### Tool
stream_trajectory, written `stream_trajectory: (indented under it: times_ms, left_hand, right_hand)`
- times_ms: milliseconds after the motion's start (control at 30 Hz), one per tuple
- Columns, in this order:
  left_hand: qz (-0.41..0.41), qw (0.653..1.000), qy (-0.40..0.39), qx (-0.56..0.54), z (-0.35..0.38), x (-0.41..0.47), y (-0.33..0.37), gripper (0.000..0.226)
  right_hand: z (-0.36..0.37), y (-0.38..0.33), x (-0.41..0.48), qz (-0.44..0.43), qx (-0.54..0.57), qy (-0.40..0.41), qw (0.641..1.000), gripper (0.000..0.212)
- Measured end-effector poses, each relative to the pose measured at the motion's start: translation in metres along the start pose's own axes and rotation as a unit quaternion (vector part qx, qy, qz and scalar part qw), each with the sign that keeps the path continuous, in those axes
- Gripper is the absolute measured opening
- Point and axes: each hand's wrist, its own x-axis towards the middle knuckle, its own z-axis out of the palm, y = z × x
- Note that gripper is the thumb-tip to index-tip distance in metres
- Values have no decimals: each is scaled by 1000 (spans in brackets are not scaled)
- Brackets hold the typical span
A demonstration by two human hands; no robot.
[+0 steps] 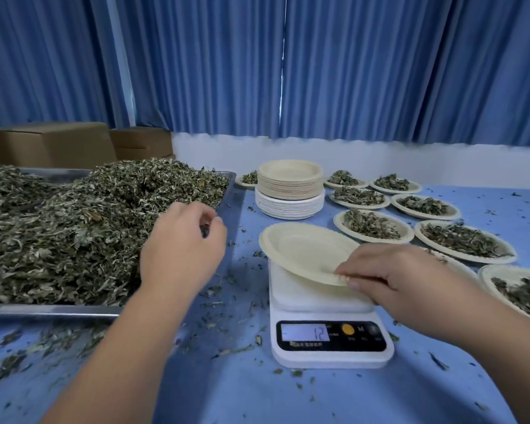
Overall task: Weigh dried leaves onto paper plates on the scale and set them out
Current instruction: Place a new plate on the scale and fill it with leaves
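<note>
A white digital scale stands at the table's front centre, its display reading 12. An empty cream paper plate rests tilted on the scale's platform. My right hand pinches the plate's near rim. My left hand hovers over the right edge of a metal tray heaped with dried leaves. Its fingers are curled around a small pinch of leaves. A stack of paper plates stands behind the scale.
Several plates filled with leaves are laid out at the right on the blue table. Loose leaf bits litter the cloth. Cardboard boxes sit behind the tray, in front of blue curtains.
</note>
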Motion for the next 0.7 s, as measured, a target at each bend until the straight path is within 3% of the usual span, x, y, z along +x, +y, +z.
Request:
stream_trajectory:
  times_ms: [200, 400, 500, 700]
  left_hand:
    - [-62, 975, -208, 46, 4, 9, -23, 67]
    - [-121, 935, -328, 62, 3, 11, -29, 89]
    - [-137, 929, -335, 72, 3, 11, -30, 85]
    - [-91, 939, -273, 186, 1, 8, -30, 67]
  right_hand:
    - [-1, 2, -4, 16, -2, -70, 997, 25]
    - [0, 2, -3, 43, 13, -77, 996, 25]
    - [-1, 6, -5, 49, 14, -64, 997, 24]
    - [2, 10, -3, 65, 48, 4, 997, 12]
